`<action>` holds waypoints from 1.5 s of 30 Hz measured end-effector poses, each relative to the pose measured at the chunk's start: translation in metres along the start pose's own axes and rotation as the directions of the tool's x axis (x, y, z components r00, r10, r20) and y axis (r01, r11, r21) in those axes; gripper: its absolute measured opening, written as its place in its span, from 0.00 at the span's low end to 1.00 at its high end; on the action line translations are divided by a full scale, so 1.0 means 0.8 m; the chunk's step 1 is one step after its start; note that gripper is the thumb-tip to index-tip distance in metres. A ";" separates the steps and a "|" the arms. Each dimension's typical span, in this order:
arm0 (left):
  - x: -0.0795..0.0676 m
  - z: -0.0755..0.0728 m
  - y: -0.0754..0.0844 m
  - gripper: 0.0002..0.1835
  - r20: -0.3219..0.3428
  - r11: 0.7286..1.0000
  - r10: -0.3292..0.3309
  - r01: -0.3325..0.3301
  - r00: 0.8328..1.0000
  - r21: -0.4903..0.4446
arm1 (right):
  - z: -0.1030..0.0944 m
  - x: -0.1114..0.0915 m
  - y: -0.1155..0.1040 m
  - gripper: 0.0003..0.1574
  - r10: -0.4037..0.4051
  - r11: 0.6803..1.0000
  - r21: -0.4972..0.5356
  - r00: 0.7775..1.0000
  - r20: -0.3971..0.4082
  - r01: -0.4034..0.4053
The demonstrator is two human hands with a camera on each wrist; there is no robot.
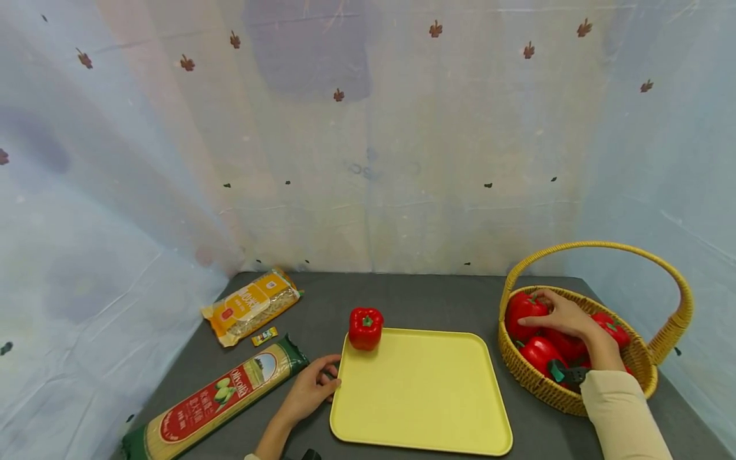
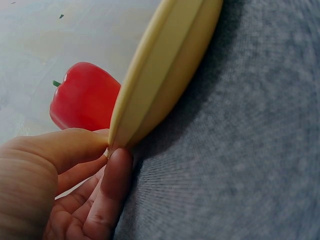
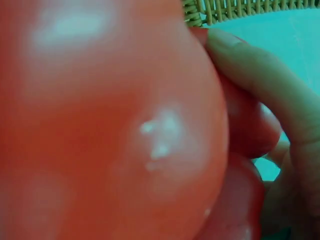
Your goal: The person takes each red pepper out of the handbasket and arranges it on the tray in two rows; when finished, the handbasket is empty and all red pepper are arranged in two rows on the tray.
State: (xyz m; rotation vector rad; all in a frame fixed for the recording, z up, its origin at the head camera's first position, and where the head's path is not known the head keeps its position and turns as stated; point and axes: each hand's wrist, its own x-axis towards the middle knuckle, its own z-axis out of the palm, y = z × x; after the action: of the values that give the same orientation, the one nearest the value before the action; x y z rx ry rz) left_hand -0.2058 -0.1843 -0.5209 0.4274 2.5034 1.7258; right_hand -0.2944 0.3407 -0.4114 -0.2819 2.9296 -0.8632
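Note:
In the head view my left hand [image 1: 307, 391] is at the left edge of a yellow rectangular tray [image 1: 425, 390]. The left wrist view shows thumb and fingers pinching the tray's rim [image 2: 155, 75]. One red bell pepper [image 1: 365, 329] with a green stem sits on the tray's far left corner. On the right, my right hand [image 1: 566, 314] reaches into a wicker basket [image 1: 546, 395] and grips a red bell pepper [image 1: 520, 316] near its left wall, thumb and fingers on either side. More red peppers [image 1: 540, 353] lie under the hand; a large one [image 3: 110, 120] fills much of the right wrist view.
Left of the tray lie a long pasta packet [image 1: 213, 402], a small yellow sachet [image 1: 264, 337] and an orange-and-clear bag [image 1: 253, 306]. The basket's tall handle [image 1: 598, 244] arches above the right hand. Pale curtains [image 1: 368, 160] hang behind the dark tabletop [image 1: 437, 300].

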 end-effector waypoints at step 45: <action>-0.002 -0.001 0.000 0.25 0.000 0.999 0.028 -0.028 1.000 -0.041 | 0.002 -0.069 -0.107 0.50 -0.332 0.924 0.102 0.905 -0.266 0.369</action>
State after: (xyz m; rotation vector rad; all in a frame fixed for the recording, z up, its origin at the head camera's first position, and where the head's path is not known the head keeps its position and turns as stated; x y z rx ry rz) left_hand -0.2043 -0.1852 -0.5206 0.4616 2.4680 1.7835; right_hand -0.2266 0.2799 -0.3653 -0.7655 3.0615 -1.2422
